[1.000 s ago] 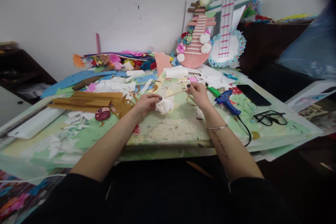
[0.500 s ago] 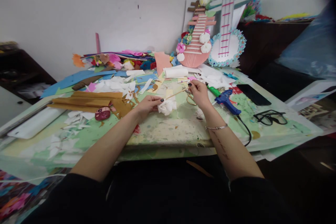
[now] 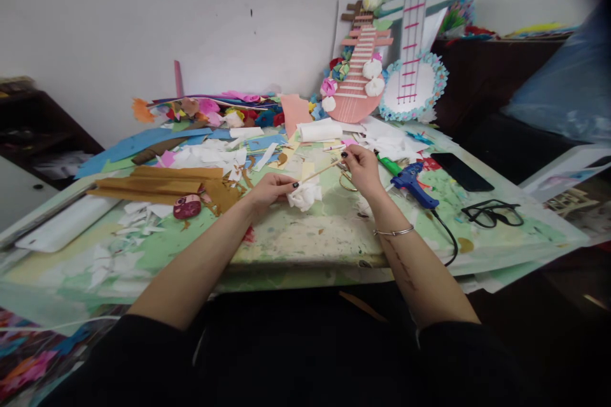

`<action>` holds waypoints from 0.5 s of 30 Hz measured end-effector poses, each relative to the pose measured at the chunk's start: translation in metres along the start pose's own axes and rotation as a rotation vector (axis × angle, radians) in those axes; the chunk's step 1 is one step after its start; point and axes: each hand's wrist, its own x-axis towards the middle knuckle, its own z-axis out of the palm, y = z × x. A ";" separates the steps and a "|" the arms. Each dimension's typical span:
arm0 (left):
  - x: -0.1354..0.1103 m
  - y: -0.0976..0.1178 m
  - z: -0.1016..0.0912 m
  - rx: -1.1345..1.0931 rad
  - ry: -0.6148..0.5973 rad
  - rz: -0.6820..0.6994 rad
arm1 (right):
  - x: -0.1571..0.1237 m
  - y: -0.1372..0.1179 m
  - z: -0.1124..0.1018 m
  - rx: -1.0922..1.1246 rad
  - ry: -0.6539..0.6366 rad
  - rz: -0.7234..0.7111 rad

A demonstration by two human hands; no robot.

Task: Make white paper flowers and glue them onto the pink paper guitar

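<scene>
My left hand (image 3: pixel 271 191) is closed on a white paper flower (image 3: pixel 305 194) at the middle of the table. A thin wooden stick (image 3: pixel 321 171) runs from the flower up to my right hand (image 3: pixel 361 169), which pinches its far end. Both hands hover just above the paint-stained green table cover (image 3: pixel 305 235). Gold-handled scissors (image 3: pixel 347 180) lie right under my right hand.
A blue glue gun (image 3: pixel 411 182) with its black cord lies right of my right hand, then a black phone (image 3: pixel 461 172) and black glasses (image 3: pixel 491 213). Brown paper (image 3: pixel 162 182), white scraps (image 3: pixel 210 156), a white roll (image 3: pixel 319 131) and paper guitars (image 3: pixel 363 70) crowd the back.
The white flower has shifted slightly to the right along the stick with my left hand. My right hand has barely moved.
</scene>
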 end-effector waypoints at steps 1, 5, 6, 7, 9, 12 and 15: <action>0.000 0.000 0.000 0.000 -0.002 0.001 | 0.000 0.000 0.000 0.002 0.001 0.005; 0.000 0.000 0.000 0.005 -0.009 0.003 | 0.000 -0.001 -0.001 0.023 0.003 0.033; 0.000 -0.001 0.000 0.007 -0.009 0.003 | 0.000 -0.002 0.000 0.035 0.005 0.040; 0.000 -0.001 0.001 0.008 -0.008 0.004 | 0.000 -0.002 0.000 0.050 0.009 0.049; 0.000 -0.001 0.001 0.012 -0.006 0.005 | 0.000 -0.003 0.000 0.091 0.018 0.070; 0.000 -0.001 0.002 0.018 -0.003 0.003 | 0.000 -0.004 0.001 0.168 0.045 0.110; -0.001 0.000 0.003 0.027 -0.003 -0.009 | 0.001 -0.006 0.001 0.243 0.081 0.152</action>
